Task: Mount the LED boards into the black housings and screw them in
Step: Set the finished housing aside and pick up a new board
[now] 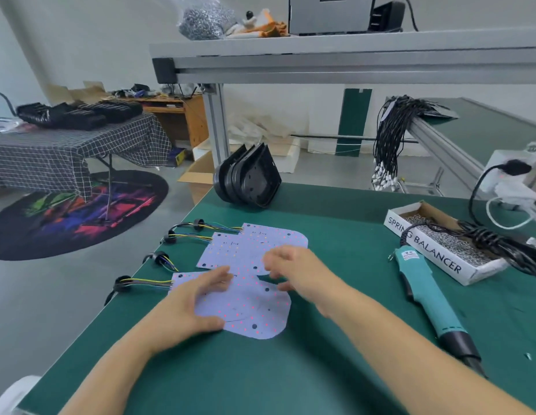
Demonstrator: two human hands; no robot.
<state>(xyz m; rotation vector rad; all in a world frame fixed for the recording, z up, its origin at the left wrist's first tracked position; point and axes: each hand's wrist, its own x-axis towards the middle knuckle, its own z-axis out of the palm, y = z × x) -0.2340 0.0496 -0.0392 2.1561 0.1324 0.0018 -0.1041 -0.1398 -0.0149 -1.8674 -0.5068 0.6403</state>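
Several white LED boards lie overlapped on the green table (335, 348), each with coloured wires and a black grommet trailing left. The nearest LED board (254, 310) is under my left hand (188, 307), which rests flat on its left part with the thumb along its near edge. My right hand (293, 271) hovers blurred over the boards behind (245, 247), fingers loosely curled, holding nothing that I can see. A nested stack of black housings (248, 178) stands tilted at the table's far edge. A teal electric screwdriver (425, 292) lies to the right.
A white box of screws (446, 244) marked SPRING BALANCER sits at the right, with black cable over it. A bundle of black cables (392, 136) hangs from a rail. An aluminium frame and shelf (320, 58) stand overhead. More black housings (81, 115) sit on a side table at the left.
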